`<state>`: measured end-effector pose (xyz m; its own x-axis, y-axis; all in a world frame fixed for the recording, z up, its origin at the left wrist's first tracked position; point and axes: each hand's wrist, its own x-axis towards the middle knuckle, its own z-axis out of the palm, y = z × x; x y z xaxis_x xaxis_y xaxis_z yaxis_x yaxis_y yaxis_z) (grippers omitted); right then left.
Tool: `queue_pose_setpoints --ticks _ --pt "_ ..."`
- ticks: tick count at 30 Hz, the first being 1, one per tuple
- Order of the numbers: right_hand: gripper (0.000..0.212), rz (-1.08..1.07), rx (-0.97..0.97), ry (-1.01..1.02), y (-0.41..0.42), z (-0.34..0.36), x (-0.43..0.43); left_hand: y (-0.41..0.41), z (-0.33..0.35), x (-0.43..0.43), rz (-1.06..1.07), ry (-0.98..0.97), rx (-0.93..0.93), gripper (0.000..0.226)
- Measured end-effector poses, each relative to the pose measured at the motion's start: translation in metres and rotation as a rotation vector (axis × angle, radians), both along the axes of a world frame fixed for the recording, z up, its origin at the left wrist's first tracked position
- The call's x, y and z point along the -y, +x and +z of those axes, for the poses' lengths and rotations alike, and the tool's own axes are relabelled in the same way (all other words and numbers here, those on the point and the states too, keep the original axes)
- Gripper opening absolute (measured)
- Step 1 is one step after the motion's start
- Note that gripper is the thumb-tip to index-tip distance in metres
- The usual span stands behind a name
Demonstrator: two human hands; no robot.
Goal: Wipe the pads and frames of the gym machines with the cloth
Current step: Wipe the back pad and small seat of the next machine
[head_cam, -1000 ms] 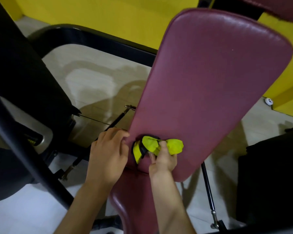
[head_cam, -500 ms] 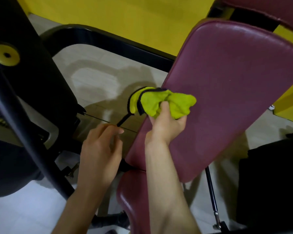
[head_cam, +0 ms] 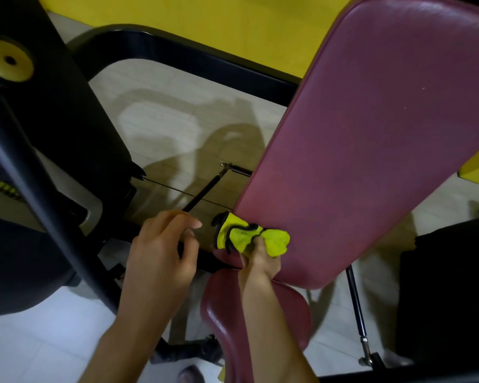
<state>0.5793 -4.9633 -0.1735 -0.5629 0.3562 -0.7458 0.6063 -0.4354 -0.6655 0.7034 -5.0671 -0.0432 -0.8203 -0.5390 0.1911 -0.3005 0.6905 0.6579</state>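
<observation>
A large maroon back pad slants from the upper right down to the centre. Below it sits a smaller maroon seat pad. My right hand is shut on a bunched yellow cloth with black trim, pressed against the lower left edge of the back pad. My left hand hovers just left of the pad, fingers loosely curled, holding nothing and apart from the pad.
A black machine frame tube crosses diagonally at the left, beside a black shroud with a yellow disc. A curved black base frame runs along the yellow wall. Gas struts flank the seat. A dark block stands at the right.
My right hand has dragged the cloth back down the pad's left edge, from mid-height to its lower end. My left hand has come off the pad and stays beside it.
</observation>
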Motion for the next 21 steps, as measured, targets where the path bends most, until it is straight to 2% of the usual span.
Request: queue_pose_setpoints --ticks 5,10,11,13,17,19,21 --pt "0.021 -0.099 -0.149 -0.114 -0.042 0.086 -0.014 -0.015 0.022 -0.006 -0.038 -0.061 0.061 0.024" --pt "0.020 -0.074 -0.419 -0.008 -0.074 0.193 -0.021 -0.060 0.074 -0.012 -0.156 -0.162 0.075 0.020" --pt "0.017 -0.054 -0.496 0.075 -0.081 0.213 -0.022 -0.071 0.087 -0.013 -0.169 -0.177 0.060 0.019" --pt "0.016 0.034 -0.685 0.374 -0.097 0.251 -0.026 -0.092 0.111 -0.016 -0.182 -0.216 0.026 0.018" --pt "0.038 0.312 -1.040 1.018 -0.133 0.313 -0.035 -0.124 0.147 -0.020 -0.169 -0.242 -0.023 0.021" --pt "0.045 0.473 -1.221 1.310 -0.150 0.319 -0.038 -0.132 0.155 -0.022 -0.128 -0.228 -0.040 0.018" --pt "0.042 0.632 -1.338 1.496 -0.155 0.309 -0.040 -0.137 0.156 -0.024 -0.075 -0.190 -0.050 0.020"
